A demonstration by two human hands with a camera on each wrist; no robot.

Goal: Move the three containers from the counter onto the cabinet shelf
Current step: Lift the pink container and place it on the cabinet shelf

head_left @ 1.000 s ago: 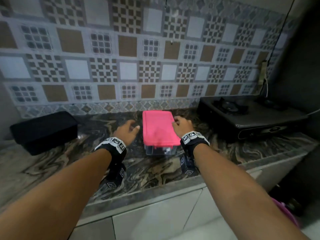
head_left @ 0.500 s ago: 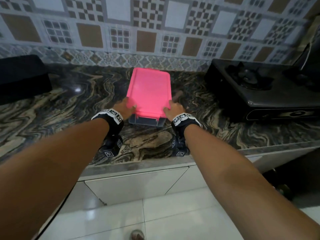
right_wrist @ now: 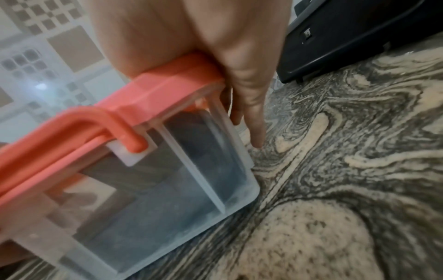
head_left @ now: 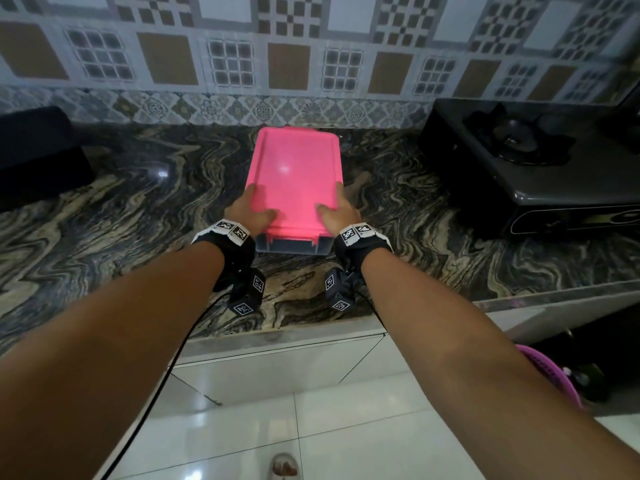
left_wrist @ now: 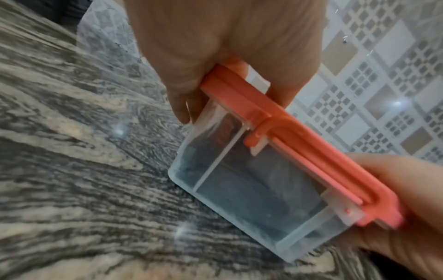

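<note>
A clear plastic container with a pink lid is in the middle of the marble counter; I cannot tell if it is lifted. My left hand grips its near left corner, thumb on the lid, fingers down the side. My right hand grips the near right corner the same way. In the left wrist view the container shows its clear body under the lid, and my left hand clasps the rim. In the right wrist view my right hand holds the container at the lid edge.
A black box sits on the counter at the far left. A black gas stove stands at the right. White cabinet fronts lie below the counter edge, with a purple basket on the floor at the right.
Both hands closed in from beside the container and took hold of its near corners, thumbs now on the lid. The head view has tilted down toward the floor.
</note>
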